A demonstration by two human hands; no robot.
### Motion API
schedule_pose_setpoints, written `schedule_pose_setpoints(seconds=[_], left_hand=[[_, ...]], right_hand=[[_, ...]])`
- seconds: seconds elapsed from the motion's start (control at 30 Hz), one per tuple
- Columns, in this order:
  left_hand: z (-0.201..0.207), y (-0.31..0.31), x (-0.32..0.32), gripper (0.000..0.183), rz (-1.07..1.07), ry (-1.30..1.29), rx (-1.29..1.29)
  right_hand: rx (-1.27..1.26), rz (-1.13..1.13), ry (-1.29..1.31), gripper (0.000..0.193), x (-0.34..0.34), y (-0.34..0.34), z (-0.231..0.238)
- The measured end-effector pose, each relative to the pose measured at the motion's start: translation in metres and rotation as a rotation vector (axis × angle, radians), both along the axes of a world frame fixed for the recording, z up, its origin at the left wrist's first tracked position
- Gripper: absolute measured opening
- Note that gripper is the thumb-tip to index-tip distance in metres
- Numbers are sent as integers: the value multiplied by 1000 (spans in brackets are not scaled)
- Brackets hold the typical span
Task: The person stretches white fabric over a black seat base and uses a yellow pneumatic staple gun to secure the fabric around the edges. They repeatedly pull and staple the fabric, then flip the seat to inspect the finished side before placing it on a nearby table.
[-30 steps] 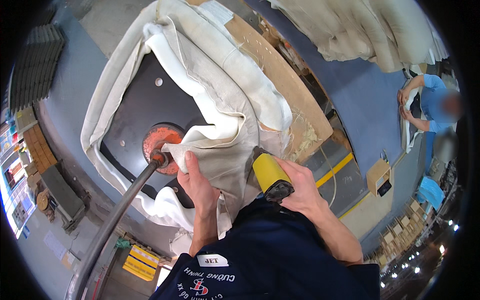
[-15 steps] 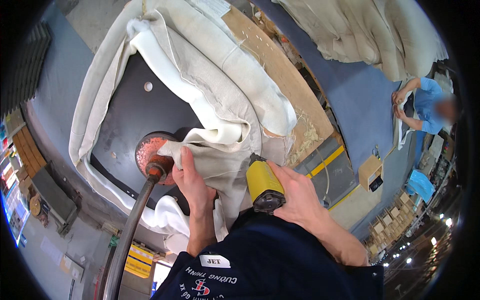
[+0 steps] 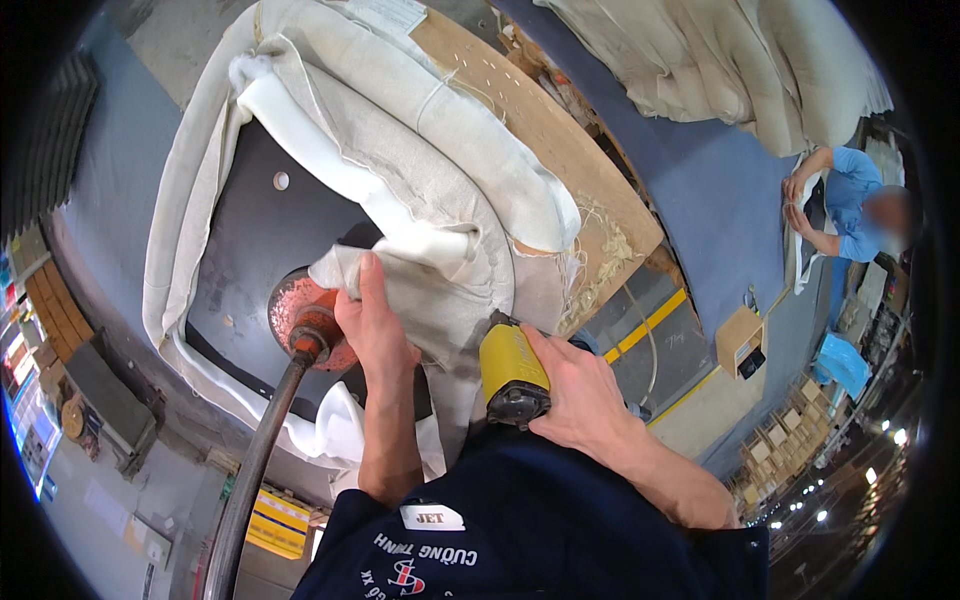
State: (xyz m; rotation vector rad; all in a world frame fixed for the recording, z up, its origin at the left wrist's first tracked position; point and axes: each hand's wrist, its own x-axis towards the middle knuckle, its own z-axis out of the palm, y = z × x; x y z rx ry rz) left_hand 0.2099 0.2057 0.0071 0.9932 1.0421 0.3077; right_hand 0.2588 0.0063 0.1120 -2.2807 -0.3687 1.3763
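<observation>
My left hand point(image 3: 380, 335) pinches a flap of beige fabric point(image 3: 430, 295) between thumb and fingers, pulling it over the inner side of an upholstered frame. Gripped in my right hand point(image 3: 585, 400) is a yellow and black staple gun point(image 3: 514, 370), its nose against or close above the fabric; the exact contact is hidden. A dark panel point(image 3: 265, 235) with a round hole forms the frame's middle. White padding point(image 3: 310, 140) shows along its edge under the beige cover. Beside my left hand, a worn red disc on a metal pole point(image 3: 268, 420) stands in front of the panel.
A worn wooden board point(image 3: 520, 85) with frayed threads lies beyond the frame. Beige fabric point(image 3: 690, 70) drapes over a blue table point(image 3: 690, 190). At the far right a co-worker point(image 3: 855, 205) handles a white-edged piece. A small wooden box point(image 3: 740, 340) sits at that table's near end.
My left hand has moved up and away from me, drawing the fabric flap with it. The staple gun has shifted slightly left, still in my right hand.
</observation>
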Motion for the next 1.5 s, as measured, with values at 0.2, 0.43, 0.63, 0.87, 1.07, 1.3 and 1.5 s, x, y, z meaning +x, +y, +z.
schedule_pose_setpoints(seconds=[0.2,0.43,0.63,0.87,1.07,1.3,1.5], left_hand=[[-15,6,12,21,-49,55,86],[-12,12,35,29,-220,40,215],[-15,19,39,22,-328,46,298],[36,-43,-103,29,-631,435,388],[34,-66,-61,15,-565,383,491],[16,-57,-44,20,-186,157,273],[4,-45,-46,17,-197,178,196]], right_hand=[[-33,28,27,86,3,5,2],[-6,10,49,85,-8,3,2],[28,-31,-40,79,5,-1,-7],[237,-154,-154,79,-14,-51,-28],[290,-173,-188,79,-20,-56,-34],[289,-164,-104,71,-15,-37,-25],[121,-92,-56,79,-11,2,-20]])
